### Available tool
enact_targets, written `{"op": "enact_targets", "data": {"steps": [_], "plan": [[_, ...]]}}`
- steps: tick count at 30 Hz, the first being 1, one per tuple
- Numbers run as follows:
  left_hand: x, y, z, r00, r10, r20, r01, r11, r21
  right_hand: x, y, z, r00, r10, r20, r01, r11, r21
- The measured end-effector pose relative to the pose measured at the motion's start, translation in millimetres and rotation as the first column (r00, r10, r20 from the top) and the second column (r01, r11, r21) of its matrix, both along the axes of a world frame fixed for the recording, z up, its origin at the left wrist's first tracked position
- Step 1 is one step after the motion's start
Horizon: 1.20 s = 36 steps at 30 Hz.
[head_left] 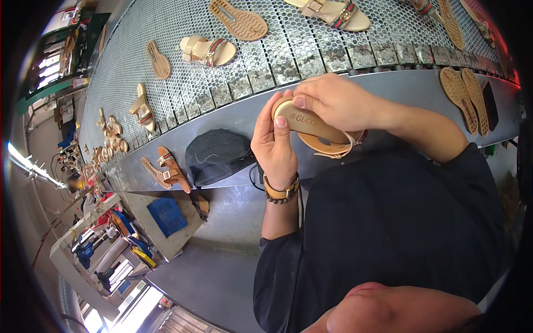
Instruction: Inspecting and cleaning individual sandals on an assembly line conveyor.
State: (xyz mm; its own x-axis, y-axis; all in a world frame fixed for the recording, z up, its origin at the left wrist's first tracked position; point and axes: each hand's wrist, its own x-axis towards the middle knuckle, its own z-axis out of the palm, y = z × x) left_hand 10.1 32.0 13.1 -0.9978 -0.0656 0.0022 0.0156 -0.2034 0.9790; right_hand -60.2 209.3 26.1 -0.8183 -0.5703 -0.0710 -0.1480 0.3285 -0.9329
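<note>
Both my hands hold one tan sandal with a beige insole and a striped strap, in front of my chest. My left hand, with a brown watch and a bead bracelet on the wrist, cups the heel end, thumb on the insole. My right hand grips the sandal from above, its thumb pressing on the heel rim. The sandal's strap loop hangs below my right wrist.
A metal mesh conveyor runs behind my hands, carrying sandals and loose soles. Two soles lie on the grey ledge at right. A black mesh cap and a brown sandal rest at left.
</note>
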Motion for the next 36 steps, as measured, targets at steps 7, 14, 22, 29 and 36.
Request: {"op": "enact_targets", "data": {"steps": [7,14,22,29,36], "plan": [[-42.0,-67.6,-0.4,0.997,0.058,0.058,-0.050,0.990,-0.129,-54.5,-51.8,-23.1,0.989,-0.036,0.142,0.059,0.986,-0.159],[-209.3,-230.1,-8.1,0.947,0.319,-0.036,-0.321,0.941,-0.107,-163.1,-125.0,-93.2,0.885,-0.224,-0.408,0.323,0.927,0.190],[-310.2,-367.6,-104.7,0.924,0.380,-0.047,-0.128,0.192,-0.973,-162.2,-174.3,-93.5,0.813,-0.205,-0.545,0.499,0.728,0.470],[-329.2,-371.8,-106.6,0.856,0.502,0.124,0.053,0.153,-0.987,-135.9,-119.3,-61.0,0.913,-0.288,-0.290,0.310,0.950,0.034],[-305.2,-356.8,-111.0,0.867,0.488,-0.098,-0.283,0.320,-0.904,-25.7,30.5,0.9,0.666,-0.454,-0.591,0.328,0.891,-0.314]]}}
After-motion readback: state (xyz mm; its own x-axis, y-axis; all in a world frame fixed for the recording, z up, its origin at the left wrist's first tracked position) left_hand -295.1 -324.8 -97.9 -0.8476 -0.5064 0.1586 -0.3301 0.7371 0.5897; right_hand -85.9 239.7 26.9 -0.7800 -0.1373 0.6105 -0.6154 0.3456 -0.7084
